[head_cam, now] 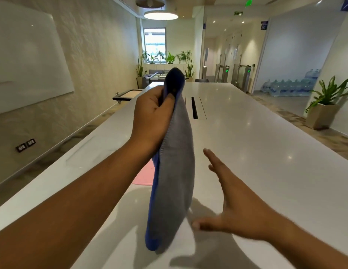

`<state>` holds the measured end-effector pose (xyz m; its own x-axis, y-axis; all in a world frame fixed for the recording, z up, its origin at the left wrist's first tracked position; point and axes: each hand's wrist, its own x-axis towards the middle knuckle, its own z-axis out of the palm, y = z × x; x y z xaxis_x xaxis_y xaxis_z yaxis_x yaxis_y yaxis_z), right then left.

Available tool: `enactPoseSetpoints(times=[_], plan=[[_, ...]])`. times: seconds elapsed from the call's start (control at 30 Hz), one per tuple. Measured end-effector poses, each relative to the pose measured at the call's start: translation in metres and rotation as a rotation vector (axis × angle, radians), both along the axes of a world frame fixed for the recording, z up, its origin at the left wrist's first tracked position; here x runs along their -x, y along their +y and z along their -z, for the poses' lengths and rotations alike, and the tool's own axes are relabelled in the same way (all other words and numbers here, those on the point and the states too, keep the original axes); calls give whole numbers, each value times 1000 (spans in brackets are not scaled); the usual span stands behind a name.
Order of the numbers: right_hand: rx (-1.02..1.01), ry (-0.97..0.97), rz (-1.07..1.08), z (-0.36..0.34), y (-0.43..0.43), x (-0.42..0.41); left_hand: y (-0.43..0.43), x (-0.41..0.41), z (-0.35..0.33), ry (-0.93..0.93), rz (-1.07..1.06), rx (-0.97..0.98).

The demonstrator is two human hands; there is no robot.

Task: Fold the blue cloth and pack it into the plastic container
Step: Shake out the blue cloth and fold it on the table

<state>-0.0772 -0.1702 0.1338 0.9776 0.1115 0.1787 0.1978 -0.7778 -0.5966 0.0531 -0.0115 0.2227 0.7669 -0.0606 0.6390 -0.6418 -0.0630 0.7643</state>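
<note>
White and glossy, a long table (pixel 247 142) is seen running away into an office space, with a whiteboard (pixel 27 61) on the left wall, potted plants (pixel 324 101) to the right and at the far end, and a dark cable slot (pixel 194 107) set into the tabletop.

From the head camera, the blue cloth (pixel 175 171) is held up above the near part of the table, hanging lengthwise with its lower end close to the surface; whether it touches cannot be told. Its grey face is turned towards the camera and a blue edge shows along the left side. The upper end is pinched by the left hand (pixel 151 115), thumb pressed against the bunched fabric. The right hand (pixel 233 200) is kept spread and empty, fingers straight, just right of the hanging cloth and apart from it. A pink flat object (pixel 144 175) is partly hidden behind the cloth. A faint clear outline on the left of the table may be the plastic container, but this cannot be confirmed.

The folding step appears to be in hand, with packing not yet begun. The next move probably calls for the free lower end to be caught by the right hand and the cloth laid flat or doubled over.
</note>
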Motion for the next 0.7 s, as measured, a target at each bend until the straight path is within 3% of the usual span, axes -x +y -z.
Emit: enactPoseSetpoints(times=[0.1,0.27,0.47,0.6,0.7], plan=[[86,-16,7,2,34,19,-5,1,-5,-66,-111,-35],[151,7,68,13,61,1,-16,2,-25,66,-146,37],[-119,-535,275,26,33,-35,-15,-5,-34,191,-91,118],[-324,-642,190,1,-8,-38,0,-17,-36,152,-122,122],[-330,-692,201,-34,-36,-44,10,-23,-38,157,-137,93]])
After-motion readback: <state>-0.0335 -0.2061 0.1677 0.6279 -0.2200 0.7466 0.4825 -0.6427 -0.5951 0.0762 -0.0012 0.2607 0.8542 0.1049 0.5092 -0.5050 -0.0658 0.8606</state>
